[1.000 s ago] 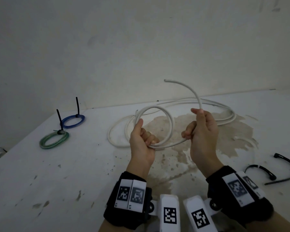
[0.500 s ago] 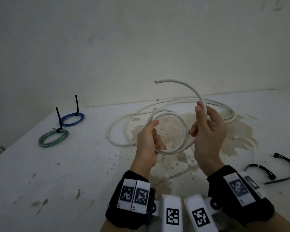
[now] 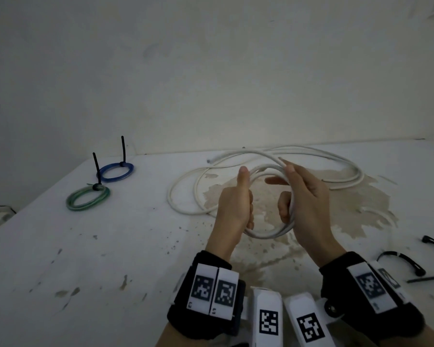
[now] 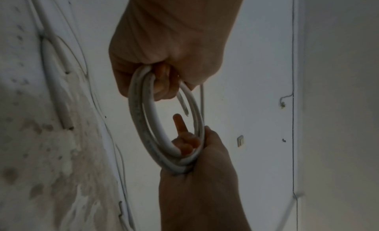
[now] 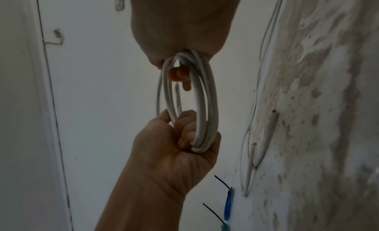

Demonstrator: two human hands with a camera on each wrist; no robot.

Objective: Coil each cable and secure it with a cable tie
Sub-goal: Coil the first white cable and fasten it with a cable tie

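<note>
I hold a small coil of white cable upright above the stained table. My left hand grips its left side, thumb pointing up. My right hand grips the right side, with the index finger lying along the top loop. In the left wrist view the coil shows about three turns and a short free end inside the ring. The right wrist view shows the coil clamped at both ends by my hands. Loose white cable lies in wide loops behind the coil.
A blue coil and a green coil, each bound with a black cable tie, lie at the far left. Two loose black cable ties lie near the right edge. A wall stands just behind the table.
The cable end that stuck up above my right hand has been brought down and round into the coil. Both hands have closed in on the ring, which has gained a turn.
</note>
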